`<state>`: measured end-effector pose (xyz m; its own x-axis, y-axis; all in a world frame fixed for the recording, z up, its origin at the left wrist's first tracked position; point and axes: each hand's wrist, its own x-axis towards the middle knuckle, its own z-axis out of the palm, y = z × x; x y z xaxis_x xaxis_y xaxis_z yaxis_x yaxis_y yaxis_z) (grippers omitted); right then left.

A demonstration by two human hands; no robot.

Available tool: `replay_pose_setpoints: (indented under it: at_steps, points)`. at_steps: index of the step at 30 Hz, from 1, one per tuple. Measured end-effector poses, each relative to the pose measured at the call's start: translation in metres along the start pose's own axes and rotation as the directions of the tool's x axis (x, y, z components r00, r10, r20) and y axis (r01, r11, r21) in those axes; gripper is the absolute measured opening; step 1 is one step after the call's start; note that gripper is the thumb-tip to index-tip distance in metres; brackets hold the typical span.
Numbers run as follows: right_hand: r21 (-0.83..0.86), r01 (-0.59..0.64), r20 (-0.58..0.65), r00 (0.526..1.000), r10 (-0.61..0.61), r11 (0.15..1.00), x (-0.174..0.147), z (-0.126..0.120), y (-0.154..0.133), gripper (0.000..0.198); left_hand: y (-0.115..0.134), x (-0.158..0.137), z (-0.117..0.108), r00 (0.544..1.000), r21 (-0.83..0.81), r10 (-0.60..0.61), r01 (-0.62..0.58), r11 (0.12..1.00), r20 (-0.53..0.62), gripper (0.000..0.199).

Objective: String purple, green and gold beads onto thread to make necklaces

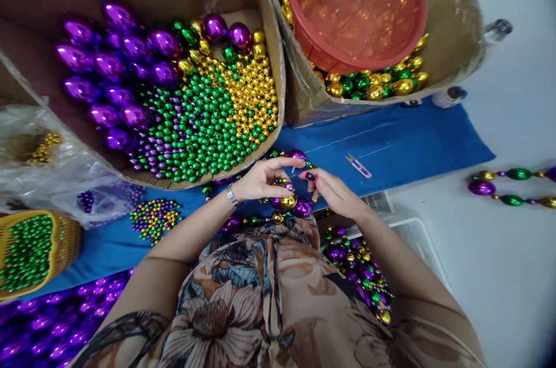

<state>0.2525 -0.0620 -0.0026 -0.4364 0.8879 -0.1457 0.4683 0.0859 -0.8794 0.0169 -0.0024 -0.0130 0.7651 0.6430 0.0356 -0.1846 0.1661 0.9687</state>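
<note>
While left hand [266, 179] curves, thumb and forefinger apart, right hand [332, 189] pinches small pink-and-black object [310, 176]; bead strand [288, 201], frame centre: probably light, limp, slippery; best gripped between beads.

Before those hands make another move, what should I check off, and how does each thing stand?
1. Right hand has its grip: ok, on a small pink-and-black item.
2. Left hand pinching something: cannot tell, too small.
3. Bead strand near the hands: ok, just below them.
4. Pink snips in hand: not ok, lying on the blue cloth.
5. Beads available: ok, plenty in the left carton.
</note>
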Motion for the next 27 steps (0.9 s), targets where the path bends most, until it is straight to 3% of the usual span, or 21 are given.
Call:
replay_pose_setpoints:
  at_steps: [9,16,27]
  points:
    - [-0.307,0.081,-0.071,0.992,-0.108,0.948,0.013,0.005,-0.010,0.026,-0.002,-0.001,0.000,1.000,0.043,-0.004,0.005,0.999,-0.027,0.070]
    - [-0.610,0.124,-0.084,0.972,-0.219,0.783,0.029,0.010,-0.006,0.040,-0.012,-0.001,-0.002,0.999,0.005,-0.034,0.034,0.999,0.004,0.076]
    - [-0.760,0.112,-0.117,0.945,-0.305,0.640,0.032,0.011,-0.004,0.041,-0.014,-0.002,-0.002,0.999,0.002,-0.042,0.042,0.999,-0.003,0.076]
